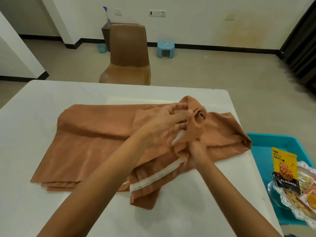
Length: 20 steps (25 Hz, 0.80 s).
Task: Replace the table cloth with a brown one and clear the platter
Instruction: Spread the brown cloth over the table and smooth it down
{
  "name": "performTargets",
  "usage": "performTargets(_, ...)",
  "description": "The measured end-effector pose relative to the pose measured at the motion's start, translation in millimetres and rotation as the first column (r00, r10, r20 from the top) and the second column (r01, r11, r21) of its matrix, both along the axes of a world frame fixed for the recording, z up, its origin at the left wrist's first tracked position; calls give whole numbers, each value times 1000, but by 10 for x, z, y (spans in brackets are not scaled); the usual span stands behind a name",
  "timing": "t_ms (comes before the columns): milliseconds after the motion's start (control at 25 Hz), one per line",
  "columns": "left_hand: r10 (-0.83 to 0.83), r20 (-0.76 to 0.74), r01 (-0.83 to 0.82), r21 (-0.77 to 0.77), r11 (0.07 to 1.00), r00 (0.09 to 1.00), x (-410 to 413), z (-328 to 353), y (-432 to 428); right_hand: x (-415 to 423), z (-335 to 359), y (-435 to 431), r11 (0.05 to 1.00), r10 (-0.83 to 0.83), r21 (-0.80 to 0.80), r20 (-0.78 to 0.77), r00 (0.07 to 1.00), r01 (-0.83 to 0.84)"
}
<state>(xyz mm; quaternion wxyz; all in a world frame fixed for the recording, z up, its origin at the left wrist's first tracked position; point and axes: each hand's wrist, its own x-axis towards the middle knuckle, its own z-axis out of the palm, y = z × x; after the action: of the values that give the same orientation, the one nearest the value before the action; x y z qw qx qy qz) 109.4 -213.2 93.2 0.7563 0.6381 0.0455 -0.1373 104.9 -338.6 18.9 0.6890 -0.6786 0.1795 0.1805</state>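
Note:
A brown table cloth [89, 139] lies partly folded across the white table [34, 103], with a pale hem strip showing near its front edge. My left hand [160, 127] pinches a bunched fold of the cloth at its upper right. My right hand [196, 149] grips the cloth just below that bunch. At the right edge a glass platter [280, 199] holds a yellow almond packet [283, 166] and other snack packets.
The platter sits in a blue tray [266, 142] beside the table's right side. A brown chair [128, 55] stands behind the table. A small blue stool [165, 47] is by the far wall, and dark curtains [301, 40] hang at the right.

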Motion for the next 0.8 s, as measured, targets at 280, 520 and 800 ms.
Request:
performTargets(280,104,130,-166,823,543,986,-271,-1276,1156,416,434,-2019,948,-318,86,232,919,306)
performTargets(520,174,-270,211,932,294,947,-862,-2223,1563,438,-920,-3222,812,-385,-439,95,918,386)
performTargets(800,272,-338,272,928,254,901,-1160,-2232,1641,-321,-1557,-1724,485,73,-845,-219,973,-226)
